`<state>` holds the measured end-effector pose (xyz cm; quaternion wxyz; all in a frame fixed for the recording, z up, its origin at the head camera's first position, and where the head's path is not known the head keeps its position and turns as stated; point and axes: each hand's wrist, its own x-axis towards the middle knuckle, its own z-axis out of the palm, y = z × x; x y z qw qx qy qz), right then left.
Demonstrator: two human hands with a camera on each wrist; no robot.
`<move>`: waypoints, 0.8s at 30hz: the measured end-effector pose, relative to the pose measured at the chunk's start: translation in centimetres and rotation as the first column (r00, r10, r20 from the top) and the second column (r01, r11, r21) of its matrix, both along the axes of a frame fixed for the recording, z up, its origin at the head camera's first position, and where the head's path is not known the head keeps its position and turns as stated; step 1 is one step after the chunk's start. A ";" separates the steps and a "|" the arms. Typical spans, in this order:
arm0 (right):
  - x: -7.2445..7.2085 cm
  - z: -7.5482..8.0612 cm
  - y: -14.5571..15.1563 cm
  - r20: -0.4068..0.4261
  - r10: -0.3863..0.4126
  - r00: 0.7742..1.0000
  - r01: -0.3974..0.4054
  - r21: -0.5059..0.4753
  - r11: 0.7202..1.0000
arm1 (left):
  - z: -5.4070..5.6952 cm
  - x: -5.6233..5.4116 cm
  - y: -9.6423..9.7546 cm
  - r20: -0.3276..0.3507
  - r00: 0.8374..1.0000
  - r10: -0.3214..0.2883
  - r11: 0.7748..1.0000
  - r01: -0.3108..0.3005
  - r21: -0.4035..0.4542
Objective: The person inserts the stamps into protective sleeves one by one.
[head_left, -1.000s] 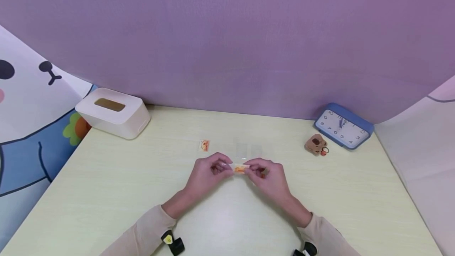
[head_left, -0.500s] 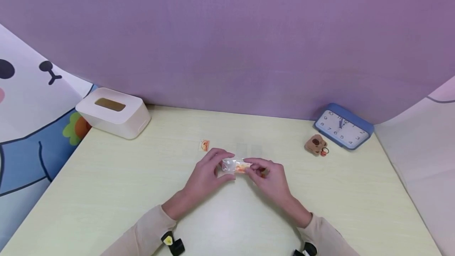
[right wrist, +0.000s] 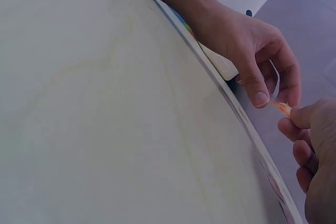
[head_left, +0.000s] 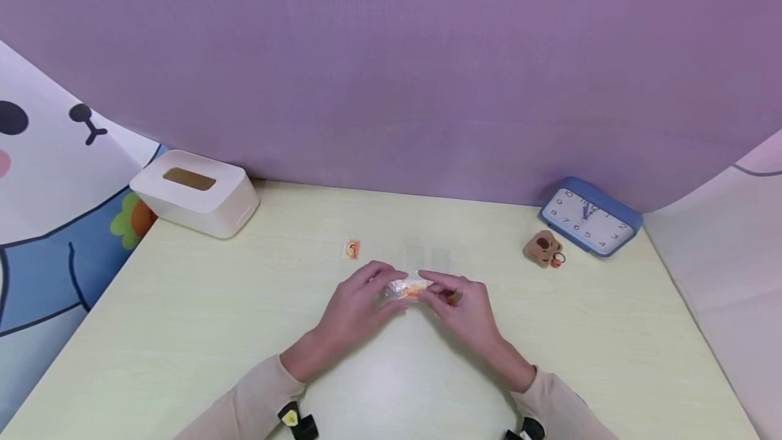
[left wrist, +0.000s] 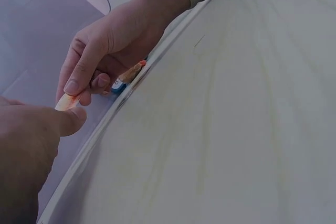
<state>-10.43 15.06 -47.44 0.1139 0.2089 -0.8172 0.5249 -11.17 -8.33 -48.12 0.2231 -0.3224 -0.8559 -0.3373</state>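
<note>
A small clear plastic packet with an orange printed part [head_left: 411, 290] is held between both hands just above the table. My right hand [head_left: 464, 304] pinches its right end between thumb and fingertips. My left hand [head_left: 357, 297] curves round the clear left end, thumb below and fingers above, their tips at its edges. In the left wrist view the orange part [left wrist: 67, 102] shows between the two hands; the right wrist view shows the left thumb against the packet [right wrist: 282, 107]. What the packet contains is too small to tell.
A small orange printed square [head_left: 351, 249] and faint clear squares [head_left: 440, 259] lie beyond the hands. A white tissue box [head_left: 201, 199] stands at the back left. At the back right are a blue clock [head_left: 589, 216] and a brown bear-head keyring [head_left: 542, 248].
The left hand released the packet's left end, spread its fingers and exposed the clear plastic, then closed round it again. The right hand has kept its pinch and hardly moved.
</note>
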 end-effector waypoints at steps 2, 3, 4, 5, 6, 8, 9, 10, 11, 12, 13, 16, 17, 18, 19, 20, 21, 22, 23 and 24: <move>0.0 0.0 0.0 -0.014 -0.002 1.000 0.002 -0.002 1.000 | 0.0 0.0 0.0 0.004 1.000 0.016 1.000 -0.016 -0.001; 0.0 0.0 0.0 -0.018 -0.009 1.000 0.008 -0.003 1.000 | 0.0 0.1 0.0 0.011 1.000 0.025 1.000 -0.025 -0.003; 0.0 0.0 0.1 -0.022 -0.016 1.000 0.016 -0.007 1.000 | 0.0 0.1 0.0 0.021 0.999 0.035 0.999 -0.035 -0.004; 0.0 0.0 0.1 -0.023 -0.027 0.999 0.026 -0.013 1.000 | 0.1 0.1 0.0 0.034 0.998 0.043 0.999 -0.043 -0.005; 0.0 0.0 0.1 -0.020 -0.038 0.999 0.037 -0.022 0.999 | 0.1 0.1 0.0 0.046 0.998 0.053 0.999 -0.053 -0.006; 0.1 0.0 0.2 -0.015 -0.062 0.998 0.062 -0.035 0.997 | 0.1 0.1 -0.1 0.067 0.995 0.068 0.998 -0.067 -0.007; 0.2 0.0 0.2 -0.007 -0.072 0.997 0.072 -0.045 0.996 | 0.1 0.1 -0.1 0.075 0.995 0.073 0.997 -0.072 -0.008; 0.2 0.1 0.3 0.000 -0.078 0.997 0.078 -0.053 0.996 | 0.0 0.1 -0.1 0.081 0.994 0.076 0.997 -0.076 -0.005; 0.3 0.1 0.3 0.006 -0.081 0.997 0.081 -0.059 0.995 | 0.0 0.1 -0.2 0.082 0.994 0.078 0.997 -0.079 -0.002; 0.3 0.1 0.4 0.011 -0.080 0.997 0.081 -0.064 0.995 | 0.0 0.1 -0.2 0.080 0.994 0.081 0.997 -0.081 0.000; 0.3 0.1 0.4 0.013 -0.079 0.997 0.080 -0.065 0.995 | 0.1 0.1 -0.2 0.077 0.994 0.082 0.997 -0.082 0.003; 0.3 0.1 0.5 0.007 -0.074 0.997 0.074 -0.061 0.995 | 0.1 0.1 -0.2 0.068 0.994 0.082 0.996 -0.083 0.011; 0.3 0.1 0.5 0.004 -0.072 0.997 0.072 -0.059 0.996 | 0.1 0.1 -0.2 0.066 0.994 0.082 0.996 -0.083 0.012; 0.3 0.0 0.5 0.000 -0.072 0.997 0.071 -0.056 0.996 | 0.1 0.1 -0.2 0.065 0.994 0.083 0.996 -0.084 0.012; 0.3 0.0 0.6 -0.003 -0.070 0.998 0.070 -0.056 0.996 | 0.1 0.1 -0.2 0.065 0.994 0.083 0.996 -0.084 0.011; 0.3 0.0 0.6 -0.007 -0.069 0.998 0.069 -0.055 0.996 | 0.1 0.1 -0.1 0.067 0.994 0.084 0.996 -0.084 0.011; 0.2 0.0 0.6 -0.010 -0.067 0.998 0.067 -0.057 0.996 | 0.1 0.1 -0.1 0.067 0.994 0.083 0.996 -0.084 0.010; 0.2 -0.1 0.6 -0.012 -0.064 0.998 0.063 -0.060 0.996 | 0.1 0.1 -0.1 0.068 0.994 0.083 0.996 -0.084 0.009; 0.2 -0.1 0.6 -0.016 -0.062 0.998 0.061 -0.062 0.996 | 0.1 0.1 -0.1 0.067 0.994 0.082 0.997 -0.083 0.008; 0.2 -0.1 0.5 -0.021 -0.058 0.998 0.056 -0.064 0.996 | 0.1 0.1 -0.1 0.067 0.994 0.081 0.997 -0.082 0.007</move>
